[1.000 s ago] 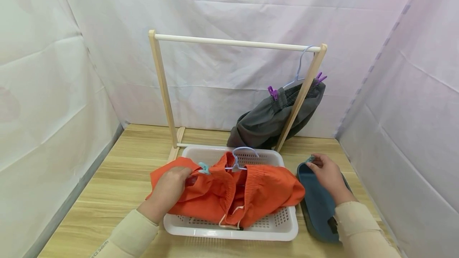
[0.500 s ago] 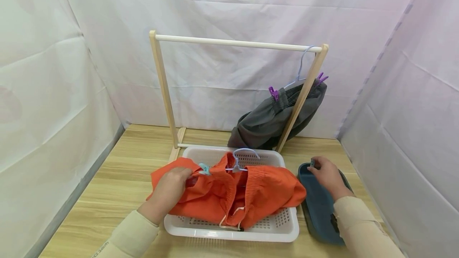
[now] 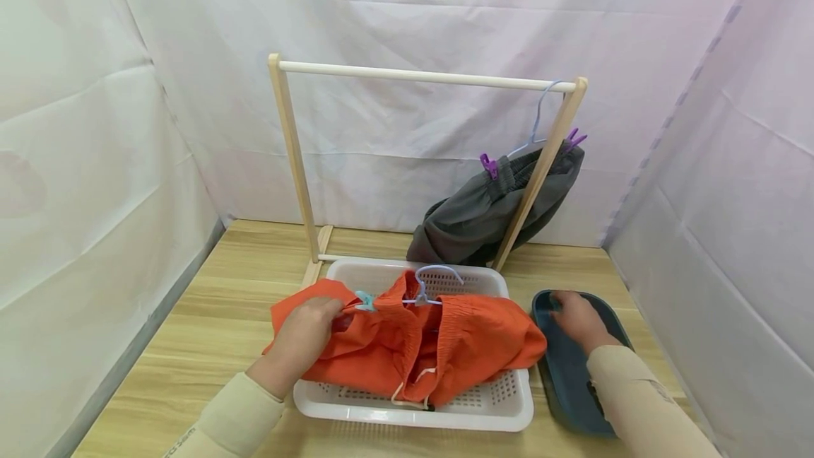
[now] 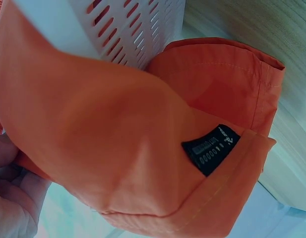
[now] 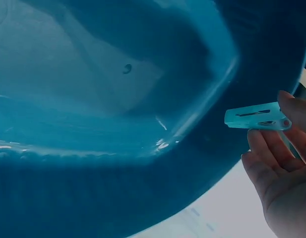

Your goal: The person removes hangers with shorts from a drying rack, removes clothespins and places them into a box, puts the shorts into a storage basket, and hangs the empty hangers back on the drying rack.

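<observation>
Orange shorts with a white drawstring lie across a white basket. My left hand pinches their fabric at the left. Just beside those fingers, a light teal clothespin clips the waistband. A pale blue hanger sits at the waist, its hook pointing up. A black label shows on the orange cloth in the left wrist view. My right hand is over the far end of a dark blue tray. Between its thumb and fingers it pinches another teal clothespin.
Behind the basket stands a wooden rack with a white rail. Grey trousers hang at its right end from a blue hanger with purple clothespins. White cloth walls enclose the table.
My right hand, with the clothespin in its fingers, has turned and shifted slightly toward me over the tray. The left hand keeps its hold on the shorts, almost unmoved.
</observation>
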Available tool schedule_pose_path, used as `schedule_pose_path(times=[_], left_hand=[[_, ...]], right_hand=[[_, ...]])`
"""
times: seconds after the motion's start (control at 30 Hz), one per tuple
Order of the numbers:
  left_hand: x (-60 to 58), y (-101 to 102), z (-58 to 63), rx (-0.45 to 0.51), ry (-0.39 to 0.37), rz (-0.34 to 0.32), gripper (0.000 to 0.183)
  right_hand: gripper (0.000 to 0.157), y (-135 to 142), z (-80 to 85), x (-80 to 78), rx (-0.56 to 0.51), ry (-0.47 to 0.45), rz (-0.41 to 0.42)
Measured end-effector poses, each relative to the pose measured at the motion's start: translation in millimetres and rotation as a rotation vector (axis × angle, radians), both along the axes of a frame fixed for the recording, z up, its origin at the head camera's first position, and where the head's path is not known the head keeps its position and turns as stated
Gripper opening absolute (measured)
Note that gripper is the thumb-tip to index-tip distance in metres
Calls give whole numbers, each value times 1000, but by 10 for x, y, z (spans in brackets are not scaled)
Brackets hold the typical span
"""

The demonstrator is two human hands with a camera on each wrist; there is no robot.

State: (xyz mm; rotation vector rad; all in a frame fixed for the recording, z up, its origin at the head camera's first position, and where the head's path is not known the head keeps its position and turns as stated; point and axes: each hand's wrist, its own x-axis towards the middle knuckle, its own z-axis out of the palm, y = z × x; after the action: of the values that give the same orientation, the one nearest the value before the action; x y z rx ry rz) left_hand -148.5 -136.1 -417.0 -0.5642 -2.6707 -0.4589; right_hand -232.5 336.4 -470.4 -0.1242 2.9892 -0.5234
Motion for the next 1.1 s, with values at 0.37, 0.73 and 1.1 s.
schedule_pose_path(times=[0.37, 0.73, 1.1], left_hand=[[-3, -9, -43, 34, 16, -24, 31], [4, -16, -59, 30, 48, -18, 31], [9, -14, -58, 32, 41, -14, 32]], right_hand=[[34, 47, -207, -93, 88, -58, 22], [36, 30, -272, -80, 170, -111, 45], [26, 39, -314, -62, 216, -93, 60]])
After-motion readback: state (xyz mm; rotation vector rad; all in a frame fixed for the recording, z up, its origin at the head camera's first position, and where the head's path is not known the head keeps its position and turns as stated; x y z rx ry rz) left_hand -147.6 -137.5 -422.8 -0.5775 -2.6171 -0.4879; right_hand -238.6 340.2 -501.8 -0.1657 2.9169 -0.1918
